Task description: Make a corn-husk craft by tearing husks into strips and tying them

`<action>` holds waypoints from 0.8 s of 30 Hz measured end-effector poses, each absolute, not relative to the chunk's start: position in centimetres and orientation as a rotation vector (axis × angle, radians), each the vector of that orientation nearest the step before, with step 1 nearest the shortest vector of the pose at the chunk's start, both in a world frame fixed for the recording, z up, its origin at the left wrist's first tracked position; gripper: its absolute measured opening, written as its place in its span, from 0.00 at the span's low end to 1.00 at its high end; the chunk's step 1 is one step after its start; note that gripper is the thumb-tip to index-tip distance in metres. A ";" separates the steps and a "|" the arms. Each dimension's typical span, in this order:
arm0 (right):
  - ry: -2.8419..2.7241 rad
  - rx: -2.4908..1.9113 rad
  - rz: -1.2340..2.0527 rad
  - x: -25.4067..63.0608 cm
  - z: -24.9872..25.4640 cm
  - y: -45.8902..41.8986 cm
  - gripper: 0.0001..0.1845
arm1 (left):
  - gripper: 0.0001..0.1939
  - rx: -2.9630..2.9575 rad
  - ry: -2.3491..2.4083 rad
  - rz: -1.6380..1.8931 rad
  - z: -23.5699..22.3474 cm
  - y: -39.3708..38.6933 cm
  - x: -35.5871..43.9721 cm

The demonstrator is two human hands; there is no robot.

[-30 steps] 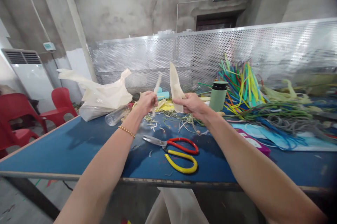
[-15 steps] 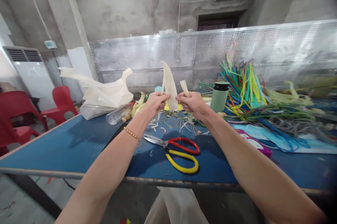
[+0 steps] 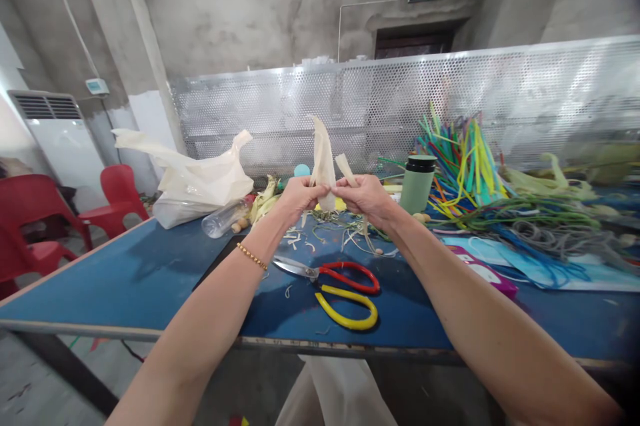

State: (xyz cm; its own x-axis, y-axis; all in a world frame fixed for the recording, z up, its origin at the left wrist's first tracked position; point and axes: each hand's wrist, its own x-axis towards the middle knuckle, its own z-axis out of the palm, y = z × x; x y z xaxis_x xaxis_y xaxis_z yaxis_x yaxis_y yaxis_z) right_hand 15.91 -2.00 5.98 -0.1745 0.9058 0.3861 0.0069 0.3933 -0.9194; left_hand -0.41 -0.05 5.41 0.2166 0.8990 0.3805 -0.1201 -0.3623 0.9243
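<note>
Above the middle of the table, my left hand [image 3: 301, 197] is closed in a pinch on a broad pale corn husk [image 3: 323, 153], which stands up with its tip curling to the left. My right hand [image 3: 367, 197] is closed too, with a narrower husk strip [image 3: 345, 169] sticking up from its fingers. The fingertips of both hands come close together at the broad husk's right edge; whether the right ones grip it I cannot tell. On the table below lie scissors [image 3: 320, 273] with one red and one yellow handle, blades toward the left.
A white plastic bag [image 3: 205, 176] and a clear bottle [image 3: 223, 218] are at the left. Right of my hands stand a green canister [image 3: 417, 185] and colourful strips [image 3: 465, 159]. Coiled cords [image 3: 555, 239] and a purple packet [image 3: 485, 273] lie nearer. Husk scraps [image 3: 295, 236] litter the middle.
My left hand has shifted slightly right, bringing the fingertips of both hands closer together. The broad husk has turned and appears narrower. The strip in my right hand leans further left.
</note>
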 end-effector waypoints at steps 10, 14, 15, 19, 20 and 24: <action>-1.617 -0.922 0.907 16.0 5.5 -1.6 0.05 | 0.14 1.618 0.783 1.290 5.6 -0.6 -0.6; -1.624 -0.875 0.968 16.0 5.7 -1.8 0.09 | 0.16 1.619 0.696 1.254 5.4 -0.3 -0.8; -1.623 -0.855 1.015 16.0 5.8 -1.9 0.10 | 0.17 1.616 0.672 1.244 5.4 -0.2 -0.8; -1.628 -0.769 1.169 16.3 6.0 -2.0 0.12 | 0.18 1.600 0.615 1.195 5.3 -0.1 -0.9; -1.629 -0.748 1.190 16.4 6.0 -2.0 0.13 | 0.18 1.594 0.604 1.181 5.3 -0.1 -0.9; -1.634 -0.721 1.223 16.6 6.1 -2.0 0.14 | 0.17 1.568 0.576 1.168 5.4 -0.1 -1.0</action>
